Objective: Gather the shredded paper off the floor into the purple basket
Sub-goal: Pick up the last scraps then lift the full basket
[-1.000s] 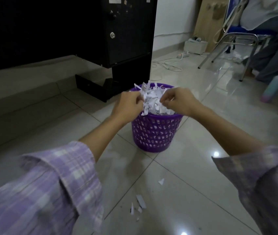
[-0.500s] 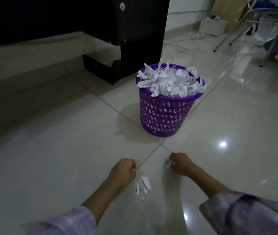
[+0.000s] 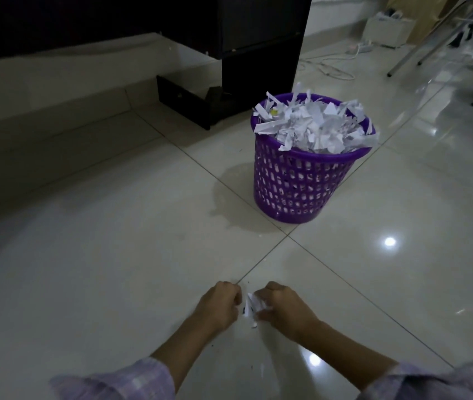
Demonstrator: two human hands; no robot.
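Down on the floor, two hands, the left hand and right hand, pinched one clump of paper scraps between them, well short of the single purple basket.

Floor tiles are super glossy, smooth pale ceramic-looking stuff with light spots bouncing off them. The purple basket looks like shiny moulded plastic with a perforated wall, stuffed with matt, crinkly white shredded paper. Far left, the black cabinet has a flat, dull finish. Chair legs far right look like polished metal tube. Near sleeves are soft checked cloth.
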